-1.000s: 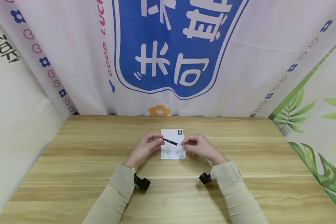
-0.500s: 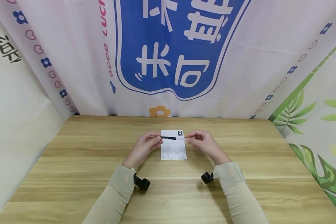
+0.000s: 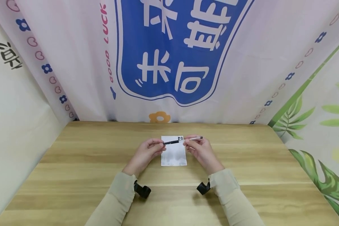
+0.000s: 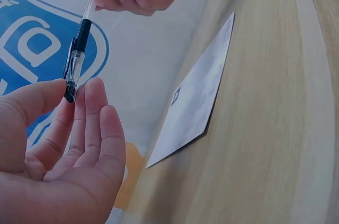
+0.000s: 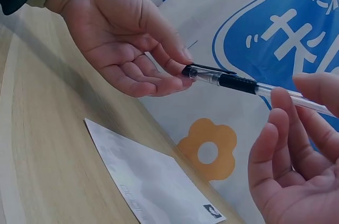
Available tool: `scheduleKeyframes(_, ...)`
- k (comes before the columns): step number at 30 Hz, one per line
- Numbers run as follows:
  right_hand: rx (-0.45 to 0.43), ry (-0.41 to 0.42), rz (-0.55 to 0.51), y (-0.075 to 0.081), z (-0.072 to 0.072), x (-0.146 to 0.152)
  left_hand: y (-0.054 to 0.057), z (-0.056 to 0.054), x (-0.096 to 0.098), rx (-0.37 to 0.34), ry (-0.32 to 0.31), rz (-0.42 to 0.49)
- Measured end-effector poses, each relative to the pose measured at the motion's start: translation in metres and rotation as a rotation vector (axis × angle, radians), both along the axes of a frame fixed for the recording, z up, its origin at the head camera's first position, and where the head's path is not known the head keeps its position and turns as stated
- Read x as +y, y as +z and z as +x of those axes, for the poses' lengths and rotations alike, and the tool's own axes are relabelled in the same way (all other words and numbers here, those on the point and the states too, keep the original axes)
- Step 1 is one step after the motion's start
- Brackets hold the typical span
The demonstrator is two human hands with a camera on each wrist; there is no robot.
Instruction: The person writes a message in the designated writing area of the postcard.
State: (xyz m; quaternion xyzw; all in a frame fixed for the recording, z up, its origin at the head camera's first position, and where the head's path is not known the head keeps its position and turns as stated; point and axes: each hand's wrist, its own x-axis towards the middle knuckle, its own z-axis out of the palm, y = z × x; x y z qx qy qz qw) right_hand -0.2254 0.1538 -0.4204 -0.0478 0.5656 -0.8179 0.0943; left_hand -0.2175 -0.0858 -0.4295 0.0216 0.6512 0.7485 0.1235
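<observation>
Held level above the table is a gel pen point(image 3: 171, 142) with a black grip, a clear barrel and a clear cap with a black clip. My left hand point(image 3: 145, 153) pinches the cap's black end between thumb and fingertips. Thumb and fingers of my right hand point(image 3: 201, 152) hold the clear barrel, whose rear end sticks out past them to the right. In the left wrist view, the pen's tip shows inside the clear cap point(image 4: 77, 65). Under the pen lies a white card point(image 3: 173, 157) with a small dark square print in its upper right corner.
The card rests on a wooden table point(image 3: 101, 175). Behind the table's far edge hangs a printed cloth point(image 3: 87, 78) with a blue emblem and an orange flower. Black wrist cameras are strapped at both cuffs.
My right hand has shifted its hold along the barrel toward the middle, so the rear end now shows beyond it. The pen's right end has swung farther from me. My left hand keeps its pinch.
</observation>
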Motion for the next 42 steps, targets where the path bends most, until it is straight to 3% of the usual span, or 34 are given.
scheduleKeyframes(9, 0.067, -0.019, 0.096, -0.006, 0.005, -0.009, -0.001, 0.006, 0.006, 0.044, -0.017, -0.04)
scheduleKeyframes(18, 0.057, -0.042, 0.129, -0.009, 0.009, -0.018, 0.002, 0.011, 0.01, 0.067, -0.051, -0.073)
scheduleKeyframes(42, 0.047, -0.067, -0.03, -0.016, 0.015, -0.034, 0.002, 0.011, 0.014, 0.113, -0.049, -0.117)
